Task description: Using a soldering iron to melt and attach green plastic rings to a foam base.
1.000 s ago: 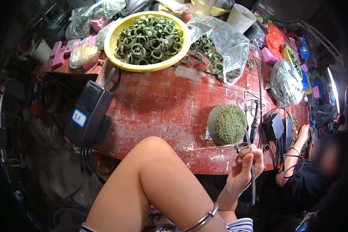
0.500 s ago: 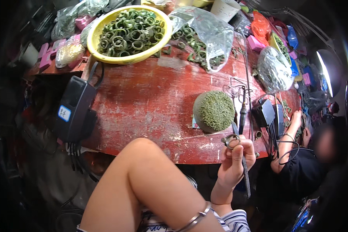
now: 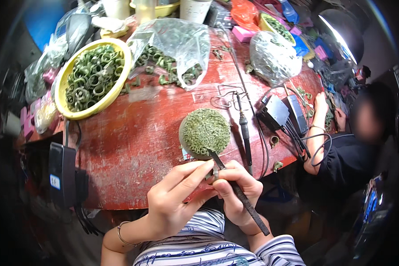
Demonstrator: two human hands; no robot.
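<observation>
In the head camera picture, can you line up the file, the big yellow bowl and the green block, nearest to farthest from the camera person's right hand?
From the right hand:
1. File: right in that hand.
2. Green block: on the table, just ahead and a bit left.
3. Big yellow bowl: far off, back left.

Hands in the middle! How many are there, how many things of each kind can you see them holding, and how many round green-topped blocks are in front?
Hands: 2 (left hand, right hand)
Dark flat tool: 1
Ring: 1, partly hidden by fingers
Green-topped block: 1
Total: 5
</observation>
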